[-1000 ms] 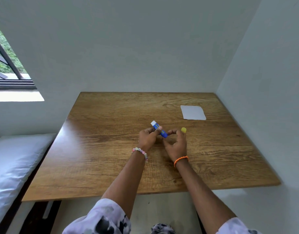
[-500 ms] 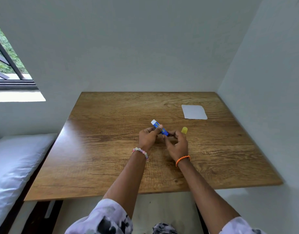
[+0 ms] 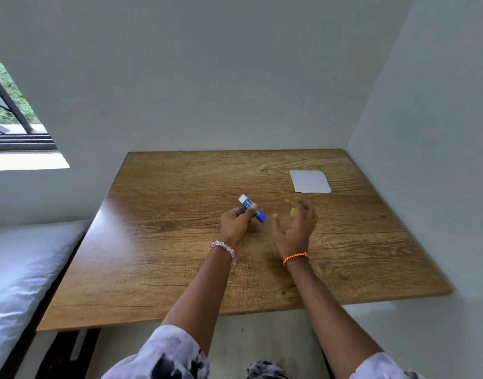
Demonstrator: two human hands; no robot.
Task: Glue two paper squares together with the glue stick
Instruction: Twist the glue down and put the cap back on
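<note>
While my left hand (image 3: 236,224) grips the glue stick (image 3: 253,209) | right hand (image 3: 295,228) loose, blurred, near yellow cap (image 3: 292,212) | step: stick uncapped | next: reach paper (image 3: 310,181) by table's (image 3: 180,269) far-right corner

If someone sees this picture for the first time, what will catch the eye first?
Probably the blue glue stick that the left hand grips above the middle of the wooden table. Next, the blurred right hand with spread fingers beside it, and the white paper lying at the far right.
</note>
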